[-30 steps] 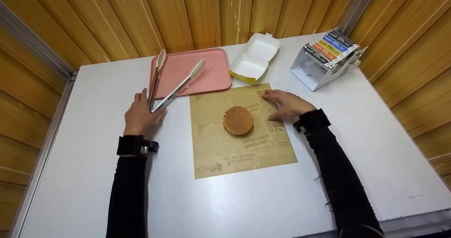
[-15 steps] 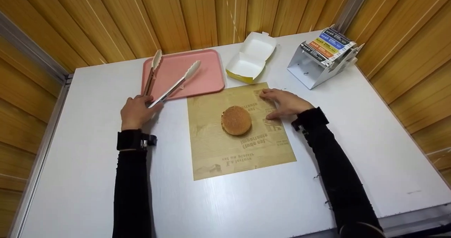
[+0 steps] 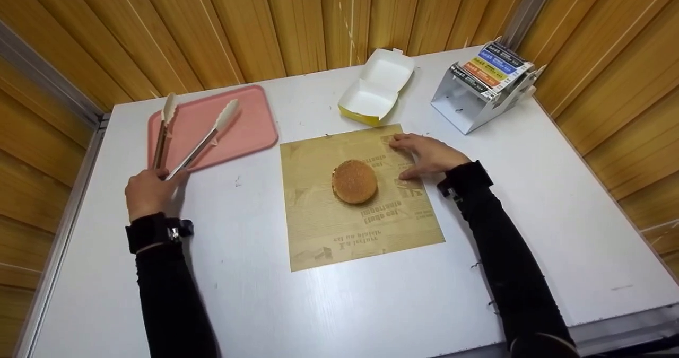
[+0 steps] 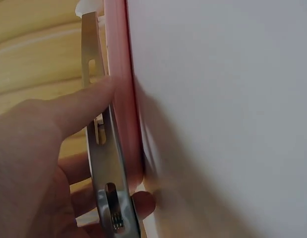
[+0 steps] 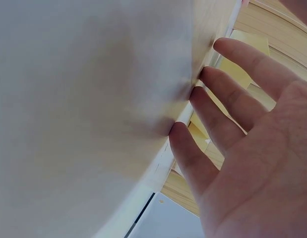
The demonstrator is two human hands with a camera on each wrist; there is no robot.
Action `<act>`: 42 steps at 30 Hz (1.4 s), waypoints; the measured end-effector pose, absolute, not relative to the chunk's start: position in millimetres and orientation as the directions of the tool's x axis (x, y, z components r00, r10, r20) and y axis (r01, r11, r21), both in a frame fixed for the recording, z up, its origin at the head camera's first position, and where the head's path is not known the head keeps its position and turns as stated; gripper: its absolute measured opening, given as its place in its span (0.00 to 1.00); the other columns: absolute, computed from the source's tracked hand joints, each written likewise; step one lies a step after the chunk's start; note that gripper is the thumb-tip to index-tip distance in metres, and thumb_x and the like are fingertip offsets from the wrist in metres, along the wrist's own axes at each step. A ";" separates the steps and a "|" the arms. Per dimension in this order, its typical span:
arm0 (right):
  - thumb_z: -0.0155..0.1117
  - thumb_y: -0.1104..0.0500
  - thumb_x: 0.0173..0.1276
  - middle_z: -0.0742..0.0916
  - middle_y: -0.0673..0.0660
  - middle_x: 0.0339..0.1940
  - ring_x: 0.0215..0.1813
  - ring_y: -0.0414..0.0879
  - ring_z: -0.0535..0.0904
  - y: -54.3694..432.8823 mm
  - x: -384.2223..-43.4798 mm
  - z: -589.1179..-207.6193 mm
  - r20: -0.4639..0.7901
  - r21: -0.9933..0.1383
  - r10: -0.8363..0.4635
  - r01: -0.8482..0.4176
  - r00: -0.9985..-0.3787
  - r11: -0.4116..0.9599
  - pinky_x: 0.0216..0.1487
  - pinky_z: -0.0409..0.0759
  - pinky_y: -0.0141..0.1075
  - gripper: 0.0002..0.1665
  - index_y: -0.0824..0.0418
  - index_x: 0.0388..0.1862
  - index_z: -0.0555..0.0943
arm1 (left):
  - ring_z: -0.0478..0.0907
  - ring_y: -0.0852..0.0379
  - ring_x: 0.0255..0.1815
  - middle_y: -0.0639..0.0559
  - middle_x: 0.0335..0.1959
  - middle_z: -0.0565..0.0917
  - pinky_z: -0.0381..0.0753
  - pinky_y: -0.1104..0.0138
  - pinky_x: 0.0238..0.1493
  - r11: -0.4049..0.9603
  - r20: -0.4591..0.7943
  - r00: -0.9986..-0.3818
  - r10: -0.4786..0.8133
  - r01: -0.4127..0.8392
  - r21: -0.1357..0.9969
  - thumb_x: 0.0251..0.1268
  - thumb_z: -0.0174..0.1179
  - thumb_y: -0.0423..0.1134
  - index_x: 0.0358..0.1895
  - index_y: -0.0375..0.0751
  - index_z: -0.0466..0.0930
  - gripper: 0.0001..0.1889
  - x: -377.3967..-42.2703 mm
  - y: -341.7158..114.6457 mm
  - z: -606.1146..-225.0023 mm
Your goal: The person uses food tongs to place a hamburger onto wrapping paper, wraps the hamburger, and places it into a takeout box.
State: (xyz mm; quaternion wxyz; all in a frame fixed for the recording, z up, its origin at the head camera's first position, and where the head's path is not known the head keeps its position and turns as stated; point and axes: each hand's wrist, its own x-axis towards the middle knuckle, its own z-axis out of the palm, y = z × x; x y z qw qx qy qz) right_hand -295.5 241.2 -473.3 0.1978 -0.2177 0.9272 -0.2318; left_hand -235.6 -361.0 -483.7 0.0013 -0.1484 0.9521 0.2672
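Observation:
My left hand [image 3: 151, 191] grips the front left corner of the pink tray [image 3: 248, 118], thumb against the rim. Spread metal tongs [image 3: 197, 148] with pale scalloped tips lie on the tray, and their hinge end sits between this hand's thumb and fingers. In the left wrist view the thumb crosses one tong arm [image 4: 104, 153]. My right hand [image 3: 432, 154] rests its spread fingertips on the right edge of a printed brown wrapping paper [image 3: 318, 230]. On the paper sits a burger [image 3: 354, 182], its round bun top up, apart from both hands.
Behind the paper stands an open burger box [image 3: 371, 101], white inside and yellow outside. A white rack [image 3: 460, 108] with several coloured label rolls is at the back right. Wooden panel walls [image 3: 297, 24] enclose the white table [image 3: 249, 294] at the back and sides.
The left hand has shifted from the tongs' hinge to the tray corner and dragged the tray left, tongs riding along. A gap now separates tray and paper. The right hand stays put.

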 end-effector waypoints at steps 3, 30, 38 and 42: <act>0.81 0.50 0.59 0.63 0.61 0.85 0.84 0.64 0.53 241.1 -296.4 -475.7 -0.269 -0.509 -0.496 -0.315 -0.826 0.801 0.83 0.51 0.60 0.53 0.57 0.81 0.66 | 0.72 0.24 0.66 0.22 0.63 0.78 0.70 0.37 0.68 0.788 -0.087 -0.940 -0.328 -0.324 0.523 0.73 0.57 0.63 0.67 0.26 0.76 0.40 -227.9 -374.2 -486.2; 0.82 0.51 0.58 0.63 0.62 0.84 0.84 0.63 0.54 241.3 -298.3 -474.3 -0.255 -0.491 -0.511 -0.345 -0.821 0.800 0.83 0.50 0.58 0.54 0.59 0.80 0.66 | 0.78 0.34 0.53 0.31 0.54 0.82 0.77 0.42 0.54 0.839 0.161 -0.986 -0.032 0.061 0.540 0.70 0.68 0.44 0.67 0.33 0.75 0.28 -254.0 -275.4 -453.8; 0.82 0.51 0.58 0.63 0.61 0.84 0.84 0.63 0.54 238.9 -297.8 -474.8 -0.249 -0.505 -0.522 -0.350 -0.816 0.789 0.83 0.50 0.58 0.53 0.59 0.80 0.67 | 0.46 0.37 0.85 0.37 0.85 0.48 0.48 0.46 0.84 0.838 -0.150 -0.958 0.244 0.130 0.530 0.60 0.73 0.61 0.85 0.39 0.34 0.65 -264.5 -201.2 -478.0; 0.82 0.52 0.59 0.64 0.61 0.84 0.84 0.64 0.54 243.1 -296.7 -473.3 -0.246 -0.498 -0.519 -0.353 -0.819 0.792 0.83 0.52 0.58 0.53 0.61 0.79 0.68 | 0.45 0.37 0.86 0.37 0.85 0.47 0.44 0.45 0.84 0.871 -0.209 -0.937 0.278 0.154 0.466 0.59 0.72 0.63 0.84 0.37 0.27 0.69 -268.6 -180.1 -485.3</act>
